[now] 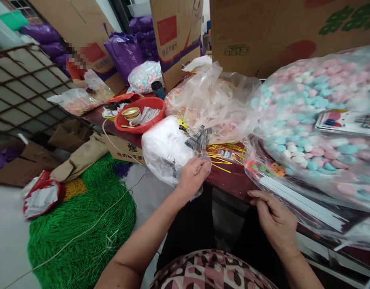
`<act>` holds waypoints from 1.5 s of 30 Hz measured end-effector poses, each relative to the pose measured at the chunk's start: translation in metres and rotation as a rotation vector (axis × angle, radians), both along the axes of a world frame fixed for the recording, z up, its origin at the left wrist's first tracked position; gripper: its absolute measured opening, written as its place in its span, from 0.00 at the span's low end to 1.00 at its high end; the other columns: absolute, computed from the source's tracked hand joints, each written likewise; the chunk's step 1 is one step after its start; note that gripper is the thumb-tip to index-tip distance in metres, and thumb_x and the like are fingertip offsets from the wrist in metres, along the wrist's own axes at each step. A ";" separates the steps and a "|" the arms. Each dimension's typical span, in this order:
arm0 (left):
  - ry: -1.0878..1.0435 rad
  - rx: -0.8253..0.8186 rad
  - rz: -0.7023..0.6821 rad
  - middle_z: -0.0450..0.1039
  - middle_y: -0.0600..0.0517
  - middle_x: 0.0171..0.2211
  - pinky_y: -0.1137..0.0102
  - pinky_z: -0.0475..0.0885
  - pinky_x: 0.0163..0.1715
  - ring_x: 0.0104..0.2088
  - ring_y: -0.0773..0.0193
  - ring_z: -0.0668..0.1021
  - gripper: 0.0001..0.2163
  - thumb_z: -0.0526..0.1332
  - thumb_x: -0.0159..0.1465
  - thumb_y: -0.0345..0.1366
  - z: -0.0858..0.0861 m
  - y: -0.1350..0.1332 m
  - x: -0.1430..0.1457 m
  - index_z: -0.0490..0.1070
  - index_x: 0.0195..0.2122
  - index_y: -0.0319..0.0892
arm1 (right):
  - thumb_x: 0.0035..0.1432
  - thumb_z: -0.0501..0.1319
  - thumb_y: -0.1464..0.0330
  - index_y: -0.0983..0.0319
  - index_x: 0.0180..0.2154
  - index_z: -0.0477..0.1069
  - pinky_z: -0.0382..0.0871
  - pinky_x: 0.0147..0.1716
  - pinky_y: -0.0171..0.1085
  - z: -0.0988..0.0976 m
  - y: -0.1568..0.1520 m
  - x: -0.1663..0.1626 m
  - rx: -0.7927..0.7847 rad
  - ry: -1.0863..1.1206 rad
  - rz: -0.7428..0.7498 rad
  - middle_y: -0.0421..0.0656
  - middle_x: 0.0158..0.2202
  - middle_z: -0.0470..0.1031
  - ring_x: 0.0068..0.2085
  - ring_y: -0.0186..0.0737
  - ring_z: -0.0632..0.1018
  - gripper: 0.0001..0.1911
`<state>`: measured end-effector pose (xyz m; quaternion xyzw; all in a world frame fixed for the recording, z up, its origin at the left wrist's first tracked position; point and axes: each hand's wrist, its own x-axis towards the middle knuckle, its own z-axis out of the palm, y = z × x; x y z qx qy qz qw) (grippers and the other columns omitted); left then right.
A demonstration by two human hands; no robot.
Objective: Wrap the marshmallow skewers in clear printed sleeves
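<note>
My left hand (193, 174) is closed, its fingertips pinched together at the edge of a clear plastic bag (163, 144) with white contents. Just beyond it, a black-and-white striped bundle (199, 137) lies on the bag's right side. Yellow twist ties (222, 164) are spread on the dark red table to the right of that hand. My right hand (275, 218) is at the table's front edge, fingers curled and thumb against the index finger; whatever is between them, if anything, is too small to make out. White flat strips (302, 200) lie beyond it.
Large bags of pastel marshmallows (320, 152) fill the right side. A red basin (142, 126) stands left of the white-filled bag. Green cord (88, 224) is heaped on the floor. Cardboard boxes (263, 36) stand behind. Another person (76, 72) is at the far left.
</note>
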<state>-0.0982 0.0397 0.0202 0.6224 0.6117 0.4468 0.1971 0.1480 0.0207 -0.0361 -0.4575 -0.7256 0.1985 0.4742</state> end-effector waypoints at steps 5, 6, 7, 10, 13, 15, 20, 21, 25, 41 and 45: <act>0.291 0.094 0.213 0.77 0.47 0.40 0.63 0.69 0.49 0.45 0.59 0.76 0.10 0.55 0.67 0.35 -0.003 0.009 -0.046 0.76 0.40 0.42 | 0.61 0.56 0.73 0.58 0.39 0.76 0.74 0.32 0.35 -0.003 0.000 -0.002 0.004 0.014 -0.010 0.40 0.29 0.79 0.28 0.36 0.79 0.11; 0.312 0.092 0.215 0.77 0.47 0.40 0.63 0.69 0.49 0.45 0.59 0.76 0.10 0.55 0.67 0.35 -0.002 0.008 -0.049 0.76 0.41 0.42 | 0.61 0.55 0.73 0.58 0.39 0.76 0.75 0.32 0.36 -0.003 0.000 -0.003 0.009 0.021 -0.010 0.40 0.30 0.79 0.28 0.37 0.80 0.11; 0.312 0.095 0.194 0.77 0.48 0.40 0.64 0.70 0.48 0.44 0.60 0.76 0.10 0.54 0.67 0.35 -0.001 0.006 -0.049 0.76 0.41 0.43 | 0.60 0.55 0.74 0.58 0.38 0.76 0.75 0.32 0.36 -0.003 0.000 -0.004 0.013 0.030 -0.009 0.41 0.31 0.80 0.28 0.37 0.80 0.11; 0.282 0.153 0.088 0.78 0.49 0.38 0.65 0.72 0.46 0.42 0.61 0.77 0.10 0.54 0.68 0.35 -0.003 0.001 -0.037 0.75 0.41 0.43 | 0.60 0.55 0.75 0.57 0.37 0.75 0.76 0.29 0.36 -0.001 0.001 -0.009 0.018 0.066 0.005 0.41 0.32 0.81 0.28 0.38 0.81 0.12; 0.284 0.234 -0.031 0.79 0.49 0.40 0.64 0.71 0.49 0.45 0.60 0.78 0.09 0.55 0.67 0.35 -0.010 0.003 -0.008 0.76 0.42 0.45 | 0.60 0.53 0.76 0.58 0.37 0.75 0.75 0.29 0.36 -0.001 0.005 -0.014 0.025 0.088 -0.005 0.42 0.33 0.81 0.29 0.38 0.81 0.13; 0.259 0.236 -0.138 0.79 0.50 0.40 0.63 0.72 0.50 0.44 0.60 0.78 0.10 0.55 0.67 0.34 -0.015 0.008 0.015 0.76 0.42 0.46 | 0.60 0.52 0.77 0.58 0.36 0.75 0.75 0.30 0.36 -0.001 0.007 -0.015 0.031 0.097 -0.014 0.42 0.32 0.80 0.30 0.38 0.80 0.14; 0.052 0.054 -0.215 0.81 0.49 0.40 0.63 0.74 0.47 0.42 0.60 0.80 0.12 0.54 0.66 0.38 -0.034 0.038 0.055 0.76 0.42 0.44 | 0.60 0.51 0.77 0.60 0.36 0.75 0.75 0.31 0.35 -0.004 0.008 -0.016 0.017 0.109 -0.005 0.43 0.32 0.80 0.31 0.38 0.80 0.14; -0.005 -0.026 -0.189 0.81 0.49 0.37 0.64 0.75 0.44 0.38 0.61 0.81 0.12 0.54 0.66 0.39 -0.038 0.044 0.057 0.76 0.42 0.43 | 0.60 0.52 0.77 0.60 0.35 0.75 0.75 0.31 0.35 -0.005 0.009 -0.016 0.007 0.113 -0.001 0.43 0.32 0.80 0.31 0.37 0.80 0.14; -0.208 -0.226 -0.169 0.77 0.53 0.27 0.67 0.74 0.35 0.27 0.64 0.78 0.16 0.55 0.63 0.45 -0.046 0.059 0.052 0.75 0.43 0.41 | 0.59 0.51 0.77 0.59 0.33 0.76 0.74 0.31 0.34 -0.004 0.013 -0.015 -0.058 0.124 -0.017 0.41 0.30 0.79 0.29 0.36 0.79 0.15; 0.014 -0.181 -0.208 0.79 0.51 0.33 0.66 0.73 0.42 0.35 0.61 0.80 0.18 0.54 0.64 0.47 -0.050 0.059 0.052 0.75 0.46 0.43 | 0.61 0.54 0.73 0.58 0.38 0.78 0.75 0.41 0.39 0.051 -0.042 0.044 -0.067 0.206 -0.215 0.43 0.36 0.81 0.38 0.38 0.81 0.13; 0.075 -0.141 -0.202 0.80 0.51 0.36 0.66 0.72 0.45 0.37 0.61 0.80 0.14 0.55 0.64 0.42 -0.046 0.051 0.057 0.76 0.45 0.43 | 0.57 0.62 0.69 0.59 0.36 0.78 0.76 0.38 0.40 0.065 -0.068 0.100 -0.143 0.517 -0.590 0.42 0.32 0.81 0.33 0.39 0.81 0.06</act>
